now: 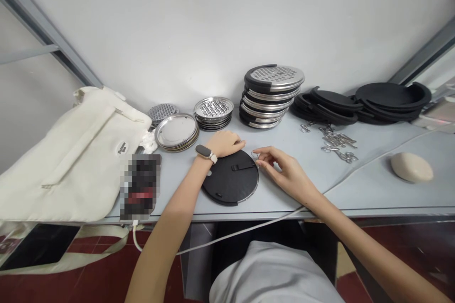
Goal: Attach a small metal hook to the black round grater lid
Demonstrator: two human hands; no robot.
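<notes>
Fingers [267, 151] of our right hand [286, 175], nearly closed, pinch a small metal hook [253, 154] just right of the flat black disc [229, 184]; its narrow slot [244, 167] runs sideways toward them. Our left hand [224, 143] lies at the far rim, its grip unclear.

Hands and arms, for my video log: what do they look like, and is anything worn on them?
The left hand is bare, with a watch at its wrist: dark, rounded oblong face, pale strap. The right hand is bare too, with nothing seen on its wrist. Both forearms are uncovered where they show.
</notes>
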